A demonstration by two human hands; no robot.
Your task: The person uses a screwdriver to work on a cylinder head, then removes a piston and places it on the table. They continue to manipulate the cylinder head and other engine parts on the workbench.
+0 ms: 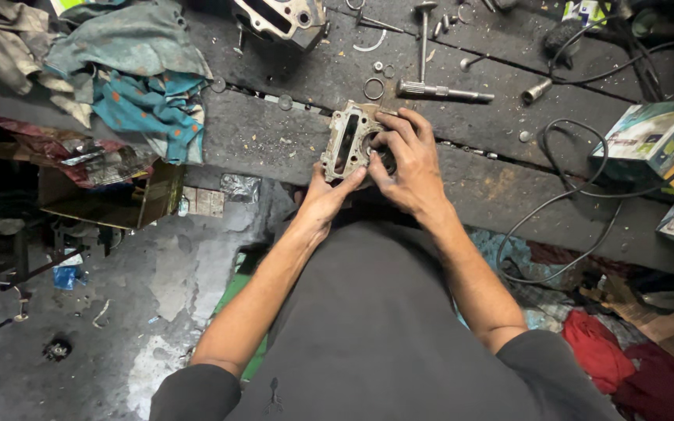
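A grimy metal engine part (346,140) with a rectangular opening rests on the near edge of a dark wooden workbench (274,132). My left hand (329,195) grips its lower edge from below. My right hand (403,160) wraps over its right side, with the fingers on its top and the thumb pressed at a round dark bore.
Crumpled rags (130,74) lie at the bench's left. A second engine casting (282,15), valves (445,93), rings (374,88) and small loose parts sit behind. Black cables (579,183) and cardboard boxes (653,140) are on the right. A stained floor (118,312) lies below left.
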